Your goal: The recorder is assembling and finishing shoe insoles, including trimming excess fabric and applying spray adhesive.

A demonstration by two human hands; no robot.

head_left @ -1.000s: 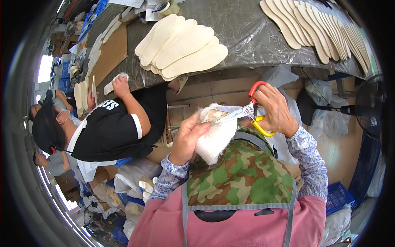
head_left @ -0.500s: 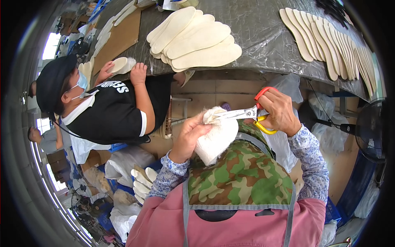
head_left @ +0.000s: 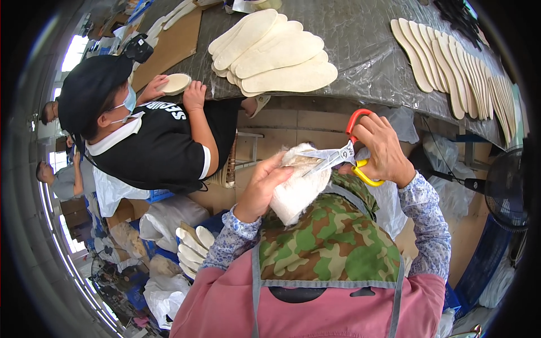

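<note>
My left hand (head_left: 260, 188) grips a fuzzy white insole (head_left: 298, 194), bent over so that its fleecy edge faces up. In my right hand (head_left: 384, 149) is a pair of scissors (head_left: 338, 156) with one red and one yellow handle loop. The scissor blades are parted and lie at the upper edge of the insole. Loose fibres stick out along that edge. Part of the insole is hidden behind my left fingers.
A pile of cream insoles (head_left: 273, 53) lies on the plastic-covered table (head_left: 360, 50) ahead. More insoles (head_left: 451, 67) are fanned out at the right. A co-worker (head_left: 152, 135) sits at the left, holding insoles. A black fan (head_left: 504, 188) stands at the right.
The scissor blades have opened, and my right hand has shifted slightly right. The insole's upper edge has spread wider. At the left, the co-worker's head and hands have moved a little.
</note>
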